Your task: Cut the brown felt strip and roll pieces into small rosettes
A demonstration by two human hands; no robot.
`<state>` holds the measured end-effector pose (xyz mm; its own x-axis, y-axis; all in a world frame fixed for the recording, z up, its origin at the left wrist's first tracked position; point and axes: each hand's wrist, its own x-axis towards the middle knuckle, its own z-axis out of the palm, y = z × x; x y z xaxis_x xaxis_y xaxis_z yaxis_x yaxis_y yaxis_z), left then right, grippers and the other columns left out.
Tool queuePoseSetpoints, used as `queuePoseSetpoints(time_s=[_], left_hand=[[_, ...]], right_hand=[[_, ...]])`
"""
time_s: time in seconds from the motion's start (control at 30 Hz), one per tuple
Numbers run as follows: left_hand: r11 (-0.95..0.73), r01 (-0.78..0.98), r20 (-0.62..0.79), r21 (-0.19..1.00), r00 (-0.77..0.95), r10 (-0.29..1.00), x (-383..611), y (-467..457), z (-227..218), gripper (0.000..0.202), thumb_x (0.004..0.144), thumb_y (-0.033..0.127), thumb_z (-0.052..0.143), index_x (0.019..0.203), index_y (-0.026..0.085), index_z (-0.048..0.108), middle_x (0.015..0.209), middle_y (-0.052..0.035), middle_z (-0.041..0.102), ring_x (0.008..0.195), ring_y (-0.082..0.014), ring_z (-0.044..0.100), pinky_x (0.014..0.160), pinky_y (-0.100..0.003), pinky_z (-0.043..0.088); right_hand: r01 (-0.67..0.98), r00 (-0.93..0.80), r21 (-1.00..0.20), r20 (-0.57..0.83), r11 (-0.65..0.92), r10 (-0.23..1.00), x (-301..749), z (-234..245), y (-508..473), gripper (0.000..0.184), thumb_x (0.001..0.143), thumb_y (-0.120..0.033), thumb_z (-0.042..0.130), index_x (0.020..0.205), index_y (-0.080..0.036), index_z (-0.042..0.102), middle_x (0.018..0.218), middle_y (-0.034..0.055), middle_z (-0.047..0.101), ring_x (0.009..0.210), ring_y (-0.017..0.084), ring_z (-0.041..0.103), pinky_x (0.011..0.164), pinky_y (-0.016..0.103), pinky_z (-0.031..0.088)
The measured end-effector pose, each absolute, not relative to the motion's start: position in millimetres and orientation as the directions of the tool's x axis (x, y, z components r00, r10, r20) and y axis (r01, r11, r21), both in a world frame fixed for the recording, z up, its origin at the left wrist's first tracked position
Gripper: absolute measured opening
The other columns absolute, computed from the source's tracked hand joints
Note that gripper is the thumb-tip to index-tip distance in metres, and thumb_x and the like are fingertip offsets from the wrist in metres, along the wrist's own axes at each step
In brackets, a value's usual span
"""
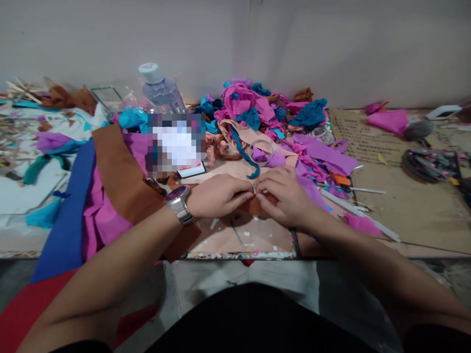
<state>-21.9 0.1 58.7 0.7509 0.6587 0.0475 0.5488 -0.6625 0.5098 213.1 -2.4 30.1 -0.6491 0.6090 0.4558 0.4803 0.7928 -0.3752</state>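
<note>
Your left hand (221, 195) and right hand (285, 197) meet over the table (270, 239), in front of 1 heap of scraps (253, 105); 1 bottle (164, 95) stands left of it, 1 cardboard sheet (401, 211) lies right, the wall (312, 49) behind.

The hands (219, 196) (285, 196) partly hide what may be brown paper (253, 207).

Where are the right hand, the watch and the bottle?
Right hand (285, 193): head view, on the back of the hand.
Watch (180, 205): head view, on the metal band beside the dial.
Bottle (162, 94): head view, on the clear body below the cap.
</note>
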Motion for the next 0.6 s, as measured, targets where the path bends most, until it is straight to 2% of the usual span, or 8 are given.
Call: queuePoseSetpoints(time_s=[0.3,0.47,0.6], left_hand=[[-0.620,0.533,0.025,0.576,0.746,0.665,-22.5,0.8,57.7,0.035,0.105,0.038,0.047,0.093,0.017,0.071,0.076,-0.0033,0.070,0.065,-0.0134,0.059,0.064,-0.026,0.038],[-0.602,0.523,0.020,0.603,0.744,0.667,-23.4,0.9,56.5,0.033,0.104,0.036,0.048,0.091,0.017,0.072,0.073,-0.0017,0.068,0.063,-0.0126,0.057,0.062,-0.025,0.037],[-0.569,0.502,-0.012,0.651,0.757,0.654,-24.3,2.2,56.6,0.033,0.103,0.036,0.048,0.091,0.016,0.072,0.072,-0.0008,0.066,0.062,-0.0121,0.054,0.063,-0.025,0.038]], right_hand=[[0.474,-0.643,-0.424,0.432,0.772,0.633,212.9,33.9,-4.9,0.005,0.090,-0.019,0.059,0.086,-0.022,0.060,0.092,0.0036,0.073,0.096,0.025,0.061,0.092,0.046,0.036],[0.471,-0.649,-0.426,0.426,0.773,0.630,214.5,35.4,-6.1,0.005,0.092,-0.028,0.065,0.091,-0.024,0.068,0.099,0.0049,0.075,0.100,0.026,0.061,0.094,0.048,0.037],[0.482,-0.645,-0.415,0.429,0.772,0.633,215.0,33.7,-6.1,0.007,0.094,-0.025,0.064,0.091,-0.024,0.070,0.098,0.0037,0.075,0.102,0.026,0.061,0.096,0.049,0.035]])
